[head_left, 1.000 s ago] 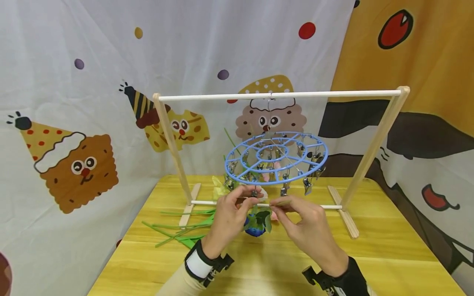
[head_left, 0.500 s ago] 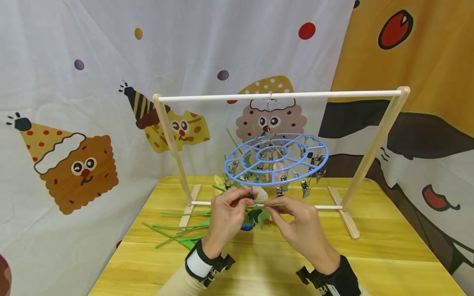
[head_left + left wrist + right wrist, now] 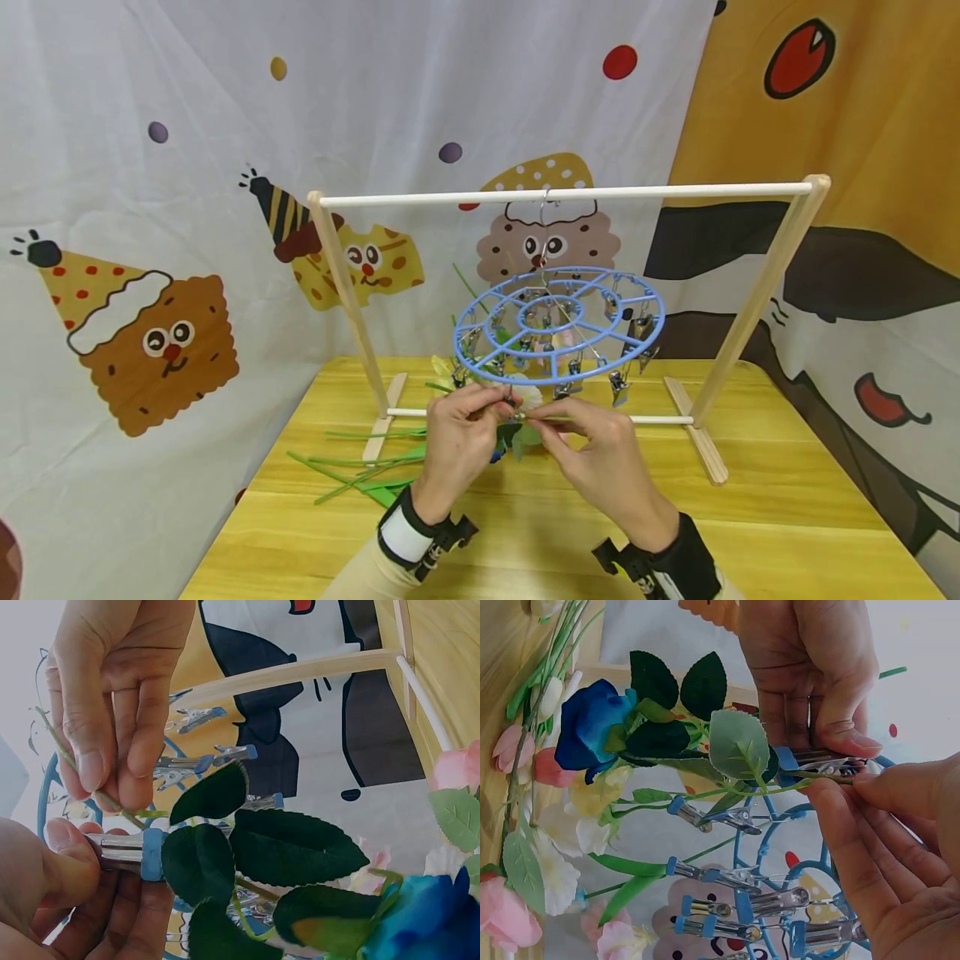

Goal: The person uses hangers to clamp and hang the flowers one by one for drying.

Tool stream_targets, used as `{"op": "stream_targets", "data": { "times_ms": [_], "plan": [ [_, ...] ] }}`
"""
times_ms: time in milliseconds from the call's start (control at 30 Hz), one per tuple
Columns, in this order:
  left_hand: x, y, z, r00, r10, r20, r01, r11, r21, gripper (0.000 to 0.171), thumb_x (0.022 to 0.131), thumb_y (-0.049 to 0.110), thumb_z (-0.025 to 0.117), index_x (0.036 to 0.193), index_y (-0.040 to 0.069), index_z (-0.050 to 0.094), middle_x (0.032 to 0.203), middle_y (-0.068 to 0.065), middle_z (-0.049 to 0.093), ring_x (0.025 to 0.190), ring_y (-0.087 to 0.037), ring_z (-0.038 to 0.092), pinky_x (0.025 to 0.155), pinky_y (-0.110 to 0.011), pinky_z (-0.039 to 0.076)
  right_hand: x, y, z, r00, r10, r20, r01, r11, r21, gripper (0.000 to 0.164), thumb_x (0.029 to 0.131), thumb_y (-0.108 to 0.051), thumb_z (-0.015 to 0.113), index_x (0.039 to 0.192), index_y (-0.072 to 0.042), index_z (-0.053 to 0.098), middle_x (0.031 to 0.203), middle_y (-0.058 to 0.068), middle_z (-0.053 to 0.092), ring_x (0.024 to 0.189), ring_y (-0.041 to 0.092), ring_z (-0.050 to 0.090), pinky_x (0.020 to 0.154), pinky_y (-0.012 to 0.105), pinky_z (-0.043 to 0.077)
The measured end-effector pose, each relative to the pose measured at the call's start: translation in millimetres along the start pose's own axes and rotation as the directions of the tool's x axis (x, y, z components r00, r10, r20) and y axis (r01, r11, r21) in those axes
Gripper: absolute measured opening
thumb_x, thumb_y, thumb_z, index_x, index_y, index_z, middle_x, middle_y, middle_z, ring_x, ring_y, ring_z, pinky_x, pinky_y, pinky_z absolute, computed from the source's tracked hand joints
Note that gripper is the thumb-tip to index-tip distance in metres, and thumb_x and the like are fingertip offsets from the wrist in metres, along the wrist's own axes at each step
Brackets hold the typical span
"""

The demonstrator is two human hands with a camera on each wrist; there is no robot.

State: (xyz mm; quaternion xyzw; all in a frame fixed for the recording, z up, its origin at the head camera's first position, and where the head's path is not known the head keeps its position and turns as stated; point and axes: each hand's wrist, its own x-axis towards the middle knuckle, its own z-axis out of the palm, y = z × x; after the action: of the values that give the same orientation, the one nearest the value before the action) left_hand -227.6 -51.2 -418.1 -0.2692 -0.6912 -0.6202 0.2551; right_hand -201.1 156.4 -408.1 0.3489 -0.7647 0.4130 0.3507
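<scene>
A blue round clip hanger [image 3: 553,378] hangs by its hook from a wooden rack. Just under its front rim, my left hand [image 3: 463,429] pinches one metal clip [image 3: 124,849] with blue tips between thumb and fingers. My right hand [image 3: 603,450] pinches the green stem [image 3: 112,802] of a blue artificial rose [image 3: 592,724]. The rose hangs bloom down, mostly hidden behind the hands in the head view. Its stem lies alongside the clip's blue tips, by its dark green leaves [image 3: 292,844]. Whether the tips grip the stem, I cannot tell.
The wooden rack [image 3: 761,304] stands on the yellow wood table [image 3: 795,517]. Several green stems [image 3: 352,475] lie at the left. Pink [image 3: 510,919] and white flowers [image 3: 559,877] sit behind the hanger. Other clips [image 3: 618,387] dangle around the ring. A printed curtain [image 3: 150,75] is behind.
The right hand has moved slightly left toward the left hand, bringing the rose's stem to the clip. The rose has shifted left behind the hands. The hanger has swung a little.
</scene>
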Motion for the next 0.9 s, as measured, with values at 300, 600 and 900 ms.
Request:
{"op": "stream_targets", "data": {
  "times_ms": [300, 600, 900],
  "plan": [
    [-1.1, -1.8, -0.2, 1.0, 0.015, -0.002, -0.015, 1.0, 0.017, 0.016, 0.106, -0.009, 0.077, 0.112, -0.004, 0.091, 0.104, -0.02, 0.089, 0.088, -0.028, 0.089, 0.079, -0.034, 0.074, 2.0, -1.8, 2.8, 1.0, 0.009, -0.011, -0.009, 1.0, 0.018, 0.038, 0.089, 0.019, 0.091, 0.114, -0.009, 0.087, 0.107, 0.008, 0.091, 0.088, 0.023, 0.09, 0.083, 0.019, 0.069],
    [-2.5, 0.8, -1.4, 0.996, -0.007, 0.085, 0.006, 1.0, 0.018, 0.023, 0.11, 0.007, 0.079, 0.13, -0.002, 0.086, 0.123, -0.018, 0.087, 0.109, -0.031, 0.088, 0.093, -0.033, 0.073, 1.1, -1.1, -0.3, 0.999, 0.037, -0.018, -0.036, 0.999, 0.041, 0.039, 0.09, 0.019, 0.09, 0.118, -0.008, 0.087, 0.109, 0.01, 0.09, 0.088, 0.025, 0.089, 0.084, 0.019, 0.069],
    [-1.9, -2.8, -10.8, 0.995, 0.018, 0.1, -0.031, 0.991, 0.13, 0.024, 0.112, 0.007, 0.075, 0.134, 0.004, 0.084, 0.126, -0.014, 0.084, 0.111, -0.028, 0.086, 0.094, -0.03, 0.072, -6.5, -1.6, -3.5, 0.998, 0.061, 0.009, -0.06, 0.998, -0.03, 0.034, 0.093, 0.012, 0.092, 0.119, -0.01, 0.089, 0.109, 0.005, 0.09, 0.086, 0.014, 0.087, 0.081, 0.015, 0.067]
  ]
}}
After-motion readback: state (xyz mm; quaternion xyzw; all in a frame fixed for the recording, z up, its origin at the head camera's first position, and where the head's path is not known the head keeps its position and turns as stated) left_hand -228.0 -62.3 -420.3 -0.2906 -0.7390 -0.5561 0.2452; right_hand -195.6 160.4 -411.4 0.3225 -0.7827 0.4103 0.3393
